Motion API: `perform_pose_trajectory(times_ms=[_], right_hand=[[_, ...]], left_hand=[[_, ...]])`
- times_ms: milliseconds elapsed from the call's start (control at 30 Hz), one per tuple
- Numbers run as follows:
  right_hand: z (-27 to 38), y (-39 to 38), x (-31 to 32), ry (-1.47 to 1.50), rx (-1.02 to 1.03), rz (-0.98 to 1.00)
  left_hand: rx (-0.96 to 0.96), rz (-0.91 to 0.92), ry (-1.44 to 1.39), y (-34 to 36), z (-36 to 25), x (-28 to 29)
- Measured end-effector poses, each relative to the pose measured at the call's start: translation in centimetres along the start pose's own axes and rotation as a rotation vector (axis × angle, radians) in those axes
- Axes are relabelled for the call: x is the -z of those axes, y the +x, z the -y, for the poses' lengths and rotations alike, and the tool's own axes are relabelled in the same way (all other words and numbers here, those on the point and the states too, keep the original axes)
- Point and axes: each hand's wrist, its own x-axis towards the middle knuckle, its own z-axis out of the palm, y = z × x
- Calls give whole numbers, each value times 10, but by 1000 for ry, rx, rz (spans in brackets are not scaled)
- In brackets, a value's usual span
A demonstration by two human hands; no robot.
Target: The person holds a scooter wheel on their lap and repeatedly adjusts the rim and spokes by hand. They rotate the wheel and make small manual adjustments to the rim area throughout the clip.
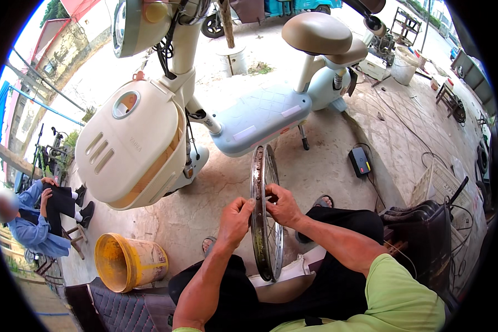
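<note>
A bare spoked wheel rim (258, 243), worn brown along its tyre bed, stands upright between my knees with no tyre on it. My left hand (237, 220) is closed, its thumb and forefinger pinched at the rim's left edge. From the other side, my right hand (285, 206) reaches in with curled fingers among the spokes close to the rim. What those right fingertips grip is hidden. The wheel's lower part rests near a pale cloth or pad (294, 269) at my lap.
Ahead stands an electric scooter with a cream front basket (130, 144) and light blue footboard (265, 119). A yellow bucket (149, 260) lies tilted at left; a seated person (36, 216) is beyond it. A black charger box (359, 161), cables and a white crate (434, 185) are at right.
</note>
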Motion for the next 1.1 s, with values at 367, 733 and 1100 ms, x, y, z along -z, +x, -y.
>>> perform_pose_trajectory(times_ms=[367, 733, 1100], right_hand=[[5, 0, -2, -13, -60, -9], [14, 1, 0, -49, -49, 14], [-12, -3, -12, 197, -39, 23]], left_hand=[[0, 10, 11, 0, -1, 1], [18, -28, 33, 6, 5, -3], [-127, -17, 160, -1, 4, 7]])
